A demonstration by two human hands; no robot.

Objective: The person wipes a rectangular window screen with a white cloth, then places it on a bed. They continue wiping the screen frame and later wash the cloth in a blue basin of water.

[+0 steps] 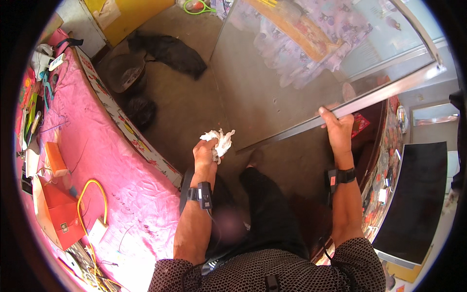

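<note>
My left hand (pixel 203 155) is closed around a crumpled white tissue (pixel 221 142), which bulges out past the fingers. With my right hand (pixel 338 127) I grip the near edge of a glass pane in a metal frame (pixel 389 95). The pane is tilted, and its lower corner reaches down near the floor in front of my legs. Through the glass, a floral cloth and a worn wooden board show beyond. The tissue is apart from the glass. Each wrist carries a strapped black device.
On the left, a pink-covered surface (pixel 116 170) holds an orange-red box (pixel 61 214), a yellow cable (pixel 92 182) and several small items. A dark cloth (pixel 170 51) and a dark basin (pixel 124 73) lie on the floor (pixel 185 102). A black screen (pixel 413 199) stands at right.
</note>
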